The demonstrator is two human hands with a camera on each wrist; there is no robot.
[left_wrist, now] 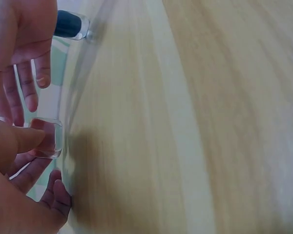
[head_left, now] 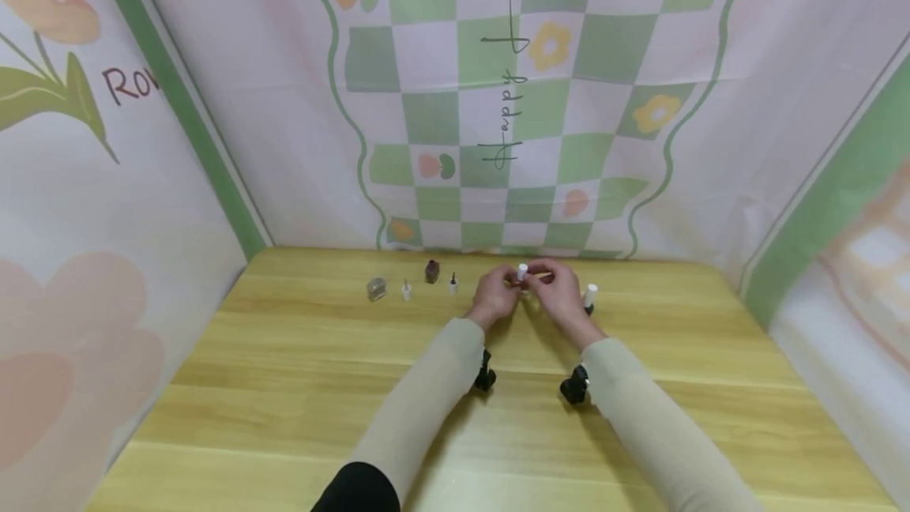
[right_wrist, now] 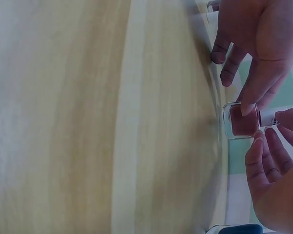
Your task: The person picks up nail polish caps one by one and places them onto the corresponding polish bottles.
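My left hand (head_left: 495,295) pinches a small glass nail polish bottle (right_wrist: 244,121) with reddish polish, held just above the table. At the bottle's neck, the fingers of my right hand (head_left: 559,297) grip its white cap (head_left: 522,270). Whether the cap is fully seated cannot be made out. Right of my right hand stands a dark green nail polish bottle (left_wrist: 68,24) with a white cap (head_left: 592,291). To the left are a clear bottle (head_left: 377,288) and a dark red bottle (head_left: 431,272), both without caps. Beside them, two white brush caps (head_left: 407,291) stand with brushes upward.
The wooden table (head_left: 298,385) ends at a patterned cloth backdrop (head_left: 490,125), close behind the bottles and hands. Cloth walls also rise on the left and right sides. A black wrist camera (head_left: 574,384) is strapped below each hand.
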